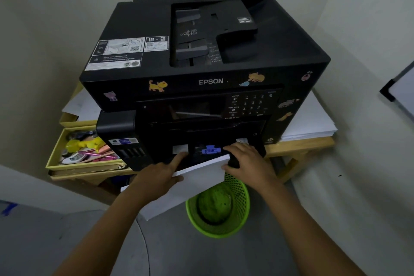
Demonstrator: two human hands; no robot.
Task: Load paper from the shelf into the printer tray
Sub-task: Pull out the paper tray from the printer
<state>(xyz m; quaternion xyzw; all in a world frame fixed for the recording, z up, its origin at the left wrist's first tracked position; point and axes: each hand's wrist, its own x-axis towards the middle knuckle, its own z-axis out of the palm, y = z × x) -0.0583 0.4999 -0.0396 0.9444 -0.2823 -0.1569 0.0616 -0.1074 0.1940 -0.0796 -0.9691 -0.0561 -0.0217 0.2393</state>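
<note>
Now the paper stack is held between left hand and right hand, fingers gripping its sides, so its leading edge is lined up with the printer tray just ahead.

The far end of the paper stack disappears into the dark mouth of the printer, so how deep it reaches cannot be told, and its near left part lies under the left hand. The right hand covers the tray's right front corner, and the small print on the keypad and top labels is too blurred to read. The printer hides most of the tabletop, and both forearms are cut off by the bottom edge.
</note>
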